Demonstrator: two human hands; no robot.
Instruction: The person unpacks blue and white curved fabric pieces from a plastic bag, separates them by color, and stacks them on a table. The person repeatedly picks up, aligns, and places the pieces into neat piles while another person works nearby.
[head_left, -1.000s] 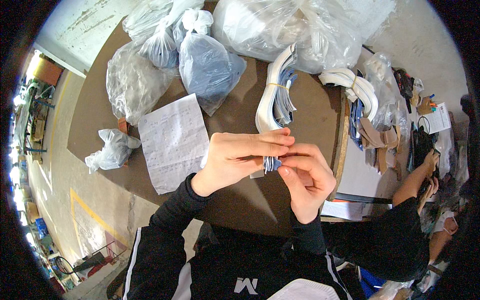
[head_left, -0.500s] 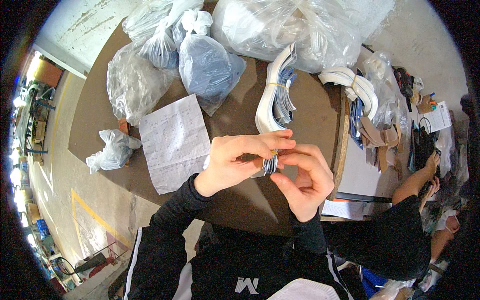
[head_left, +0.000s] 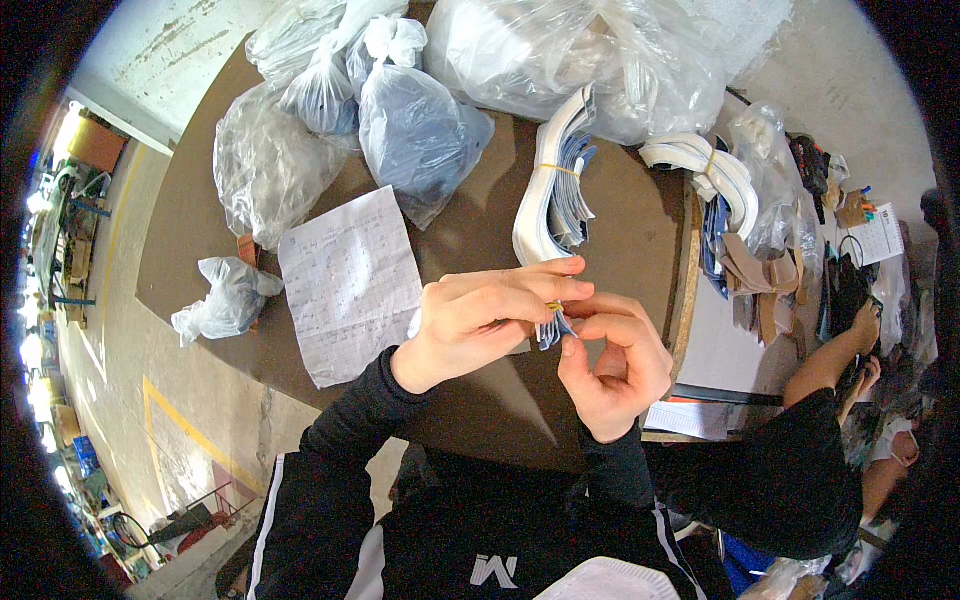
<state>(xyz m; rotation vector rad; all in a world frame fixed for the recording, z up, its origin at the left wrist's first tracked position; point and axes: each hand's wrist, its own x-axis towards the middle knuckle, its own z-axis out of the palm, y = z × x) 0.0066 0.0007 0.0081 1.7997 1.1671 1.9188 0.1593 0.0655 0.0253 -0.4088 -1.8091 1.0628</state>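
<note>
Both my hands meet over the near part of a brown table (head_left: 470, 410). My left hand (head_left: 460, 318) is closed around a small bundle of thin white and blue strips (head_left: 550, 333), with a yellow rubber band across it. Most of that bundle hides behind the fingers. My right hand (head_left: 622, 362) pinches the lower strip ends between thumb and forefinger, and they fan apart there. Just beyond the hands lies a larger curved bundle of white and blue strips (head_left: 536, 205), bound by a yellow band. A handwritten sheet (head_left: 350, 285) lies left of my left hand.
Tied plastic bags (head_left: 415, 130) and a big clear bag (head_left: 580, 60) crowd the far side. A small bag (head_left: 225, 300) sits at the left edge. Another banded bundle (head_left: 735, 185) and brown pieces (head_left: 760, 275) lie right, near a co-worker's arm (head_left: 830, 365).
My right fingers have shifted slightly right and pulled the strip ends toward that side, so they now spread. The left hand stays almost still.
</note>
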